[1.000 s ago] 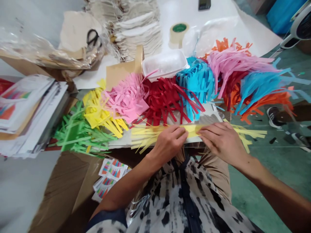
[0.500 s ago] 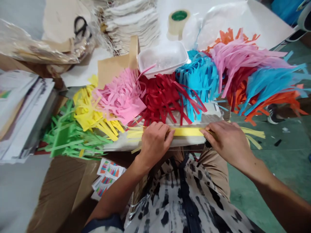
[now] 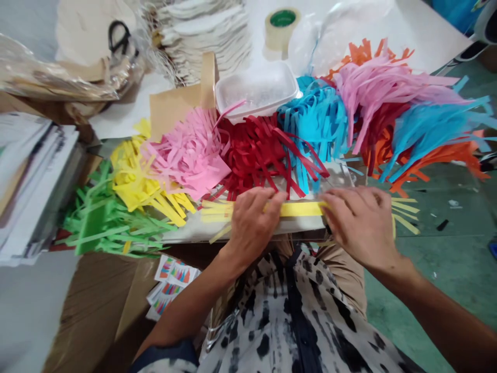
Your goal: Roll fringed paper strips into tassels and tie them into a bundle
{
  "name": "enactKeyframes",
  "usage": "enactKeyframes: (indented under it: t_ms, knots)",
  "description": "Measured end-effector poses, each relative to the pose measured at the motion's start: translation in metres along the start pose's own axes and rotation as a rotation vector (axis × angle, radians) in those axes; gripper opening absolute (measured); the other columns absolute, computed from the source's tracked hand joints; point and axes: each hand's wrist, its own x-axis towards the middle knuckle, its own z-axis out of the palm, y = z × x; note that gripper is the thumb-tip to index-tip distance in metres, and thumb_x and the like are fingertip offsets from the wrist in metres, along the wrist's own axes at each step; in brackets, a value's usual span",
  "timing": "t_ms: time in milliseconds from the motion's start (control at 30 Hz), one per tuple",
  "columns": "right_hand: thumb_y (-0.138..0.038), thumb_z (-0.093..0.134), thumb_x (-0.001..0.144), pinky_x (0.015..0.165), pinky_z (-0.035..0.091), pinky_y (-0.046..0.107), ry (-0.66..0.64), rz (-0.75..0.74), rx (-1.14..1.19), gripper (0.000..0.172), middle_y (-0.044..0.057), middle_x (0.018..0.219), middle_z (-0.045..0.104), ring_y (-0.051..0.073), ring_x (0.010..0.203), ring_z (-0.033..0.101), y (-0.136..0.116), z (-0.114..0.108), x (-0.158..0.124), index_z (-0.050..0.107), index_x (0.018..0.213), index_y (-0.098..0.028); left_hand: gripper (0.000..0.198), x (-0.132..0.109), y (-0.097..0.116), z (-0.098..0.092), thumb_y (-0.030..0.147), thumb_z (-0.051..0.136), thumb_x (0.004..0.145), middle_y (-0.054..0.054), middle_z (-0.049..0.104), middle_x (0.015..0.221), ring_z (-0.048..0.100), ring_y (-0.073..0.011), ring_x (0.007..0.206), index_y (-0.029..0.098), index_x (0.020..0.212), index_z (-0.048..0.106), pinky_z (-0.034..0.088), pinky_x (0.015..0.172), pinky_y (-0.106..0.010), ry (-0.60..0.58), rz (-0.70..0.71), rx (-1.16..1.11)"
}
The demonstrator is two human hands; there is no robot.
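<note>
A yellow tissue paper tassel (image 3: 301,209), rolled into a flat band in its middle, lies along the near edge of the table. Its cut strips fan out to the left and right past my hands. My left hand (image 3: 254,217) is closed over the band's left part, fingers bent down on it. At the right part, my right hand (image 3: 359,223) grips the band, and its fingertips are partly hidden. Just beyond lie fringed bundles of dark red paper (image 3: 258,155), blue paper (image 3: 316,124) and pink paper (image 3: 186,153).
Yellow fringe (image 3: 135,181) and green fringe (image 3: 112,217) lie at the left, near stacked papers (image 3: 34,186). A white plastic tray (image 3: 256,90), tape roll (image 3: 282,28) and black-handled scissors (image 3: 119,39) are farther back. Mixed fringes (image 3: 399,83) overhang the right edge.
My right hand has turned more palm-down over the band, its fingers now farther over it. My left hand has shifted slightly, fingers reaching further along the band. The view has moved a little.
</note>
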Motion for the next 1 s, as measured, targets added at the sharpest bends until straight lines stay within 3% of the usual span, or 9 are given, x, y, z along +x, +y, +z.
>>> enactKeyframes:
  t_ms: [133, 267, 400, 500, 667, 767, 867, 933, 1000]
  knots:
    - [-0.011, 0.059, 0.104, 0.101, 0.038, 0.046, 0.101, -0.203, 0.091, 0.024, -0.002, 0.112, 0.082, 0.022, 0.103, 0.071, -0.005, 0.002, -0.013, 0.069, 0.119, -0.027, 0.019, 0.004, -0.001, 0.002, 0.020, 0.059, 0.106, 0.001, 0.079, 0.116, 0.066, -0.0204, 0.112, 0.026, 0.119, 0.072, 0.041, 0.109, -0.043, -0.035, 0.347, -0.043]
    - [-0.013, 0.065, 0.098, 0.098, 0.042, 0.049, 0.098, -0.165, 0.126, 0.031, 0.000, 0.116, 0.083, 0.025, 0.105, 0.074, 0.027, 0.000, -0.040, 0.069, 0.125, -0.028, 0.025, -0.002, -0.006, -0.004, 0.020, 0.056, 0.108, 0.002, 0.079, 0.124, 0.069, -0.0182, 0.111, 0.027, 0.127, 0.070, 0.041, 0.109, -0.044, -0.112, 0.361, -0.021]
    - [-0.015, 0.070, 0.089, 0.098, 0.044, 0.055, 0.197, -0.007, 0.085, 0.022, 0.002, 0.102, 0.084, 0.030, 0.099, 0.076, 0.050, -0.016, -0.055, 0.074, 0.107, -0.029, 0.029, -0.010, -0.005, -0.012, 0.020, 0.055, 0.108, 0.000, 0.077, 0.131, 0.069, -0.0190, 0.119, 0.027, 0.133, 0.068, 0.040, 0.118, -0.048, -0.159, 0.344, 0.009]
    - [-0.017, 0.070, 0.088, 0.100, 0.045, 0.054, 0.244, 0.027, 0.095, 0.026, 0.003, 0.108, 0.084, 0.031, 0.102, 0.074, 0.030, -0.019, -0.048, 0.074, 0.111, -0.028, 0.029, -0.009, 0.001, -0.013, 0.020, 0.054, 0.108, 0.000, 0.078, 0.128, 0.070, -0.0190, 0.116, 0.026, 0.132, 0.069, 0.034, 0.128, -0.051, -0.157, 0.343, 0.016]
    - [-0.023, 0.060, 0.101, 0.093, 0.047, 0.045, 0.048, -0.118, 0.200, 0.030, 0.007, 0.130, 0.078, 0.028, 0.111, 0.070, -0.011, 0.003, -0.027, 0.072, 0.127, -0.019, 0.033, -0.013, -0.008, -0.009, 0.015, 0.056, 0.104, -0.003, 0.078, 0.130, 0.071, -0.0208, 0.119, 0.024, 0.132, 0.070, 0.027, 0.133, -0.060, -0.147, 0.368, -0.047]
    - [-0.023, 0.060, 0.104, 0.090, 0.045, 0.043, 0.039, -0.097, 0.228, 0.024, 0.006, 0.126, 0.080, 0.025, 0.107, 0.072, -0.006, 0.010, -0.020, 0.074, 0.122, -0.020, 0.039, -0.024, -0.036, -0.017, 0.004, 0.057, 0.096, -0.001, 0.081, 0.122, 0.072, -0.0209, 0.118, 0.028, 0.122, 0.075, 0.029, 0.131, -0.064, -0.134, 0.309, -0.133]
    - [-0.024, 0.060, 0.105, 0.088, 0.044, 0.041, 0.000, -0.112, 0.296, 0.020, 0.005, 0.120, 0.082, 0.024, 0.102, 0.073, 0.010, 0.009, -0.014, 0.076, 0.117, -0.021, 0.033, -0.033, -0.063, -0.038, 0.003, 0.061, 0.088, 0.001, 0.082, 0.113, 0.071, -0.0238, 0.120, 0.029, 0.099, 0.078, 0.032, 0.127, -0.067, -0.154, 0.136, -0.161]
    - [-0.026, 0.061, 0.106, 0.086, 0.044, 0.040, -0.021, -0.149, 0.331, 0.018, 0.005, 0.116, 0.082, 0.024, 0.100, 0.073, 0.018, 0.008, -0.008, 0.077, 0.114, -0.022, 0.027, -0.031, -0.067, -0.050, 0.006, 0.063, 0.084, 0.001, 0.082, 0.112, 0.068, -0.0263, 0.120, 0.028, 0.086, 0.077, 0.038, 0.122, -0.066, -0.076, 0.009, -0.148]
    - [-0.027, 0.060, 0.106, 0.084, 0.044, 0.040, -0.025, -0.193, 0.337, 0.018, 0.005, 0.113, 0.083, 0.023, 0.098, 0.073, 0.022, 0.008, -0.004, 0.077, 0.112, -0.022, 0.023, -0.022, -0.055, -0.052, 0.009, 0.063, 0.084, -0.002, 0.081, 0.108, 0.067, -0.0266, 0.114, 0.027, 0.088, 0.077, 0.048, 0.111, -0.057, 0.037, -0.044, -0.146]
